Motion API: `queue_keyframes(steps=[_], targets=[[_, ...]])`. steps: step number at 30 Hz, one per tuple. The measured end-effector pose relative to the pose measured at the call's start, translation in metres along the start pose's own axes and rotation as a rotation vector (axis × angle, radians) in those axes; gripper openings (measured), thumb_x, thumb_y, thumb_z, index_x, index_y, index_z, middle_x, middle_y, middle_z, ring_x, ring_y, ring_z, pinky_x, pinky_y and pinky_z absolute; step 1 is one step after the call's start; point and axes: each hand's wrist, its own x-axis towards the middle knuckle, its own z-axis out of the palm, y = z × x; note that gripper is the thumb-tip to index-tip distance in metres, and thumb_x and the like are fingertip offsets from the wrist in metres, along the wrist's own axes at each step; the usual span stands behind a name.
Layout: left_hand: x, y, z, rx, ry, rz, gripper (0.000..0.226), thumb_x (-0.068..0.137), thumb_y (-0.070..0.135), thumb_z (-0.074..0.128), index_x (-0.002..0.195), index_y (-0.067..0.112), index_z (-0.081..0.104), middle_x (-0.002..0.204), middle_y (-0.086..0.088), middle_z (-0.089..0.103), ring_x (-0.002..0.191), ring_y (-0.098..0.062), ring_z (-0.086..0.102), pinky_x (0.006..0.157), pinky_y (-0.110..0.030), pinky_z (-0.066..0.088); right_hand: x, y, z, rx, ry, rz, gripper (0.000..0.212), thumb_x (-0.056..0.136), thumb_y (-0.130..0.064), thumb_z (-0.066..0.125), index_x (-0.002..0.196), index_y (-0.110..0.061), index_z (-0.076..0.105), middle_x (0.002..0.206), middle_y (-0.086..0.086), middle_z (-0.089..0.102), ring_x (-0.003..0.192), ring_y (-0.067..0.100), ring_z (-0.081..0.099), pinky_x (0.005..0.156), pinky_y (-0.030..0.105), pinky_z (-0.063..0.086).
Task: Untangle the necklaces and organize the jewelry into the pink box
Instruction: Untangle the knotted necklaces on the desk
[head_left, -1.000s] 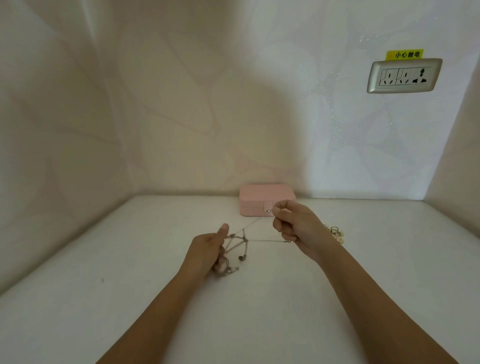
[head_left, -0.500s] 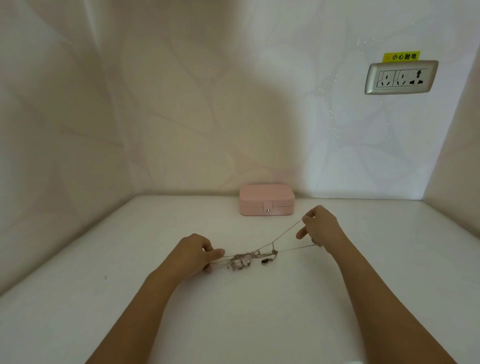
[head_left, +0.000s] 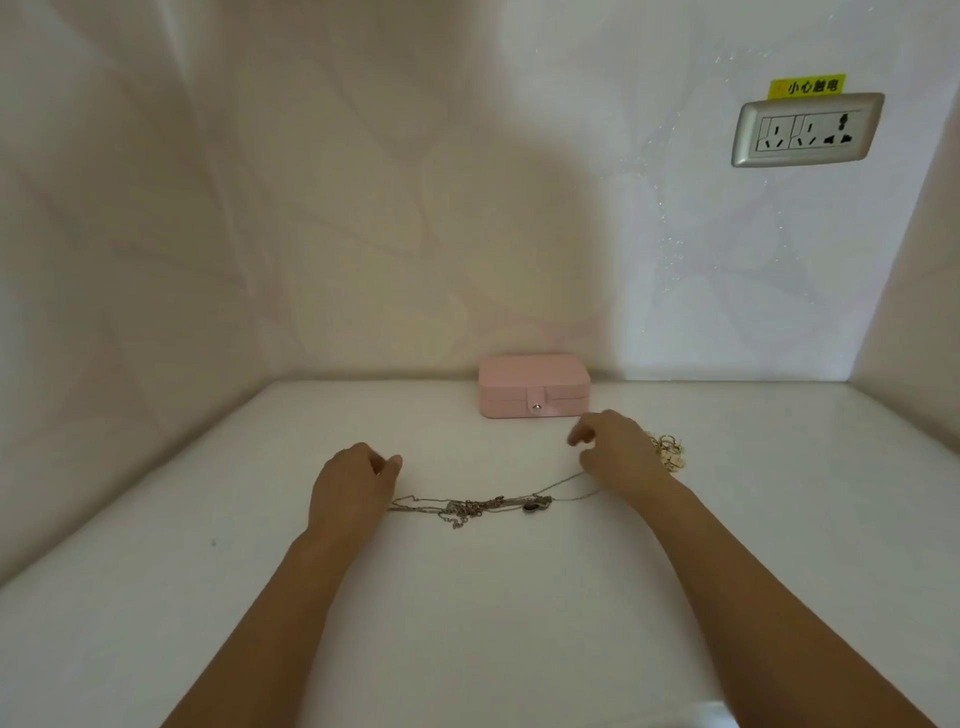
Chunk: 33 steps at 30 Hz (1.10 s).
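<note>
The tangled silver chain necklaces (head_left: 470, 506) are lying left-to-right on the white tabletop (head_left: 467, 623) between the left hand (head_left: 356, 486) and right hand (head_left: 618, 452); whether either curled hand is gripping them cannot be told.

Necklaces (head_left: 478, 506): thin silvery metal chains. Pink box (head_left: 534, 384): matt leatherette look (metal snap). Table (head_left: 467, 623): smooth white, slight sheen. Socket (head_left: 808, 130): silvery plastic.

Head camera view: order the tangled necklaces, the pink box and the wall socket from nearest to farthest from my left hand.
1. tangled necklaces, lying on the table just right of the left hand.
2. pink box, farther back and to the right, at the table's back edge.
3. wall socket, high up, far right.
</note>
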Motion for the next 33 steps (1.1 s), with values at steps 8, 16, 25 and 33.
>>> queue_keyframes(steps=[8,16,25,33], targets=[[-0.013,0.020,0.015,-0.214,-0.515,0.277,0.007,0.072,0.028,0.080,0.075,0.028,0.073,0.074,0.006,0.070,0.066,-0.002,0.059,0.066,-0.019,0.044,-0.022,-0.041,0.031,0.186,-0.328,-0.403,0.007,0.080,-0.023,0.073,0.086,-0.019,0.073,0.091,-0.002,0.064,0.083,0.010,0.059,0.075,0.024,0.048],[-0.014,0.029,0.018,-0.464,-0.436,0.174,0.019,0.090,0.018,0.062,0.078,0.005,0.067,0.067,0.001,0.067,0.061,-0.010,0.057,0.061,-0.018,0.045,-0.022,-0.047,0.029,0.582,-0.415,-0.196,0.015,0.089,-0.008,0.058,0.077,-0.016,0.058,0.060,-0.012,0.057,0.052,0.002,0.049,0.053,0.019,0.040],[-0.020,0.056,0.011,-1.457,-0.568,-0.207,0.035,0.092,0.010,0.041,0.061,0.011,0.057,0.071,-0.005,0.059,0.070,-0.018,0.059,0.077,-0.031,0.050,-0.018,-0.054,0.011,1.462,-0.556,0.006,0.025,0.094,-0.003,0.044,0.072,-0.011,0.052,0.070,0.004,0.056,0.065,0.016,0.056,0.067,0.028,0.048],[-0.016,0.052,0.004,-1.694,-0.499,-0.289,0.029,0.090,0.015,0.046,0.062,0.011,0.050,0.077,-0.012,0.067,0.085,-0.026,0.068,0.087,-0.040,0.055,-0.017,-0.053,0.005,1.749,-0.487,0.108,0.003,0.080,-0.010,0.054,0.078,-0.009,0.055,0.072,0.007,0.061,0.070,0.019,0.063,0.079,0.036,0.054]])
